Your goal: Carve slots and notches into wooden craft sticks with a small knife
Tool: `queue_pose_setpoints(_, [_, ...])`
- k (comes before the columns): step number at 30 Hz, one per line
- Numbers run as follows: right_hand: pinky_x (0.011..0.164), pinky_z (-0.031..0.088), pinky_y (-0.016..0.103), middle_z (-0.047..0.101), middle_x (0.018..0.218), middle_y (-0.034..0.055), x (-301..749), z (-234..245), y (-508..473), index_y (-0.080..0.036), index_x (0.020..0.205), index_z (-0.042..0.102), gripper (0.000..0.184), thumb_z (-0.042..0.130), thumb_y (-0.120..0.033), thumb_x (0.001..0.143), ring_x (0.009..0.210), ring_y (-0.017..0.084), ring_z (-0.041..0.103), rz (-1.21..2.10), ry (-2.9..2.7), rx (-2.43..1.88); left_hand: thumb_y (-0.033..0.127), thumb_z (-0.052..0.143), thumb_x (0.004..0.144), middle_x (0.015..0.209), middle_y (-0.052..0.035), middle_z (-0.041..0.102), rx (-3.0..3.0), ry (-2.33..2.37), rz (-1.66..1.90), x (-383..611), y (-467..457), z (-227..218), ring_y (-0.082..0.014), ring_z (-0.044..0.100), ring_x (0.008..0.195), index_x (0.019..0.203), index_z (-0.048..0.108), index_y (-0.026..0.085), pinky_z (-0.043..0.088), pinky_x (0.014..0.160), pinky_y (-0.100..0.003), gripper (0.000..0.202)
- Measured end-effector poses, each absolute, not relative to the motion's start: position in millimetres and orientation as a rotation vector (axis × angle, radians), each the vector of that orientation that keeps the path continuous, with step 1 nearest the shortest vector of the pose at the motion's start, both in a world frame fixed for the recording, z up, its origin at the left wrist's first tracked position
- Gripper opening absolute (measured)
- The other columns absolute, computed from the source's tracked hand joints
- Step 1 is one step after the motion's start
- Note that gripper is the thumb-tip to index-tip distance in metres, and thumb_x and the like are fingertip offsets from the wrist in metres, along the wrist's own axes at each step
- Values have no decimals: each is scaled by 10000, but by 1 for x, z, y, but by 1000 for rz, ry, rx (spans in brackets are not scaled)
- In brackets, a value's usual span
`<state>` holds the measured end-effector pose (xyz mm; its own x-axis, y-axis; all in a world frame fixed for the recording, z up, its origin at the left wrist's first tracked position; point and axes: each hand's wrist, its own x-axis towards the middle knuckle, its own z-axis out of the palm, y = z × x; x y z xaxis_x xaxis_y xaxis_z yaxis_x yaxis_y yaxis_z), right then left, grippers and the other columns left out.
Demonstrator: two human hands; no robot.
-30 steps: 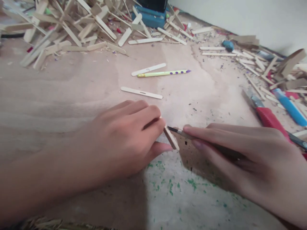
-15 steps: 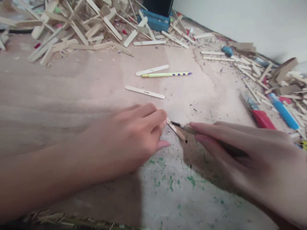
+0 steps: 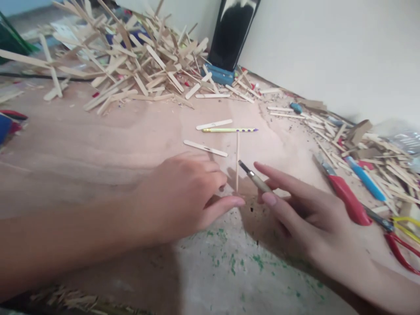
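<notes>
Here's the right hand (image 3: 308, 216), thumb and fingers gripping a slim carving tool (image 3: 257, 179), its dark blade pointing far and left, the tip just beside a narrow craft stick (image 3: 237, 162). That stick sits between the two hands, running near to far, seen thin as if on its edge, its far end right by a yellow-green pencil (image 3: 226, 130) with purple dots; whether they touch, I can't tell. And the left hand (image 3: 193, 188), low over the wooden tabletop (image 3: 114, 144), is loosely open, fingers curled, thumb parted from them, thumb tip close to the stick's near end; contact there is unclear. Just beyond the left knuckles lies a slotted craft stick (image 3: 197, 145), and farther back a marked craft stick (image 3: 215, 124) beside the pencil. Over on the right: a red utility knife (image 3: 349, 199), a blue-handled tool (image 3: 365, 178), then scissors (image 3: 398, 245) with red and yellow handles. Far left, a big tangled heap of craft sticks (image 3: 142, 81)
</notes>
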<state>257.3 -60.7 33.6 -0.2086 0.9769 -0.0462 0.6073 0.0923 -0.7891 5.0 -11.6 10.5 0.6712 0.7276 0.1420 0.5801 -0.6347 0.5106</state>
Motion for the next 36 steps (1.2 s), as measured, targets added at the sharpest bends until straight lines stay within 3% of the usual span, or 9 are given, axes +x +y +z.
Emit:
queue_pose_setpoints(3, [314,249,158,524,524,-86,254,31,-63,-273,1531,696,437,637,-357,1106,380,65,399,1228,-1747,-1542,391,525,1134,853,-57,742,2465,1049,425,7,-13,10,-235,655,835,876,739,186,481,851,-411,393])
queue_pose_setpoints(8, [334,175,183,370,494,-107,254,34,-65,-242,1433,765,402,694,-392,1067,390,68,319,1103,-1598,-1639,239,449,1098,713,-31,670,2526,1124,501,4,-12,6,-212,560,715,724,662,201,406,792,-409,432])
queue_pose_setpoints(13, [358,237,197,527,538,-64,258,40,-55,-271,1319,832,333,732,-376,1019,404,68,362,990,-1683,-1675,234,424,1096,692,-1,629,2522,977,522,2,-9,8,-199,532,671,742,620,211,366,765,-407,406])
queue_pose_setpoints(19, [499,538,246,862,862,25,269,48,-42,-266,1153,889,234,746,-325,977,590,153,707,785,-1936,-1722,233,452,1077,684,-15,668,2664,833,361,1,-17,5,-240,564,677,731,655,231,346,812,-440,401])
queue_pose_setpoints(22, [663,647,261,887,1051,30,273,46,-41,-285,1169,887,226,732,-300,1006,793,187,814,760,-2060,-1637,263,448,1098,691,-11,676,2729,833,380,-2,-18,5,-246,579,703,717,648,239,347,845,-448,432])
queue_pose_setpoints(24, [720,675,268,887,1058,26,276,45,-41,-293,1183,884,227,736,-287,1012,828,192,826,753,-2118,-1572,294,440,1112,710,-10,676,2765,848,365,-4,-16,7,-241,576,712,734,637,239,348,843,-445,430])
queue_pose_setpoints(28, [717,693,278,884,968,14,281,47,-43,-272,1160,887,208,771,-256,989,689,168,791,831,-2206,-1490,274,416,1107,718,-13,664,2819,838,383,-5,-11,9,-233,557,701,755,609,243,342,806,-436,403])
queue_pose_setpoints(33, [759,697,264,885,1113,31,281,47,-42,-253,1233,866,269,713,-211,1016,894,199,853,895,-2334,-1426,192,500,1074,743,-8,654,2789,691,400,-2,-16,5,-223,567,724,792,612,237,366,805,-430,307])
queue_pose_setpoints(36, [771,686,239,882,1132,27,280,46,-42,-229,1221,860,260,692,-192,1026,910,178,850,888,-2367,-1386,173,542,1066,780,-7,657,2736,638,447,0,-19,4,-207,578,741,794,608,229,407,807,-419,285])
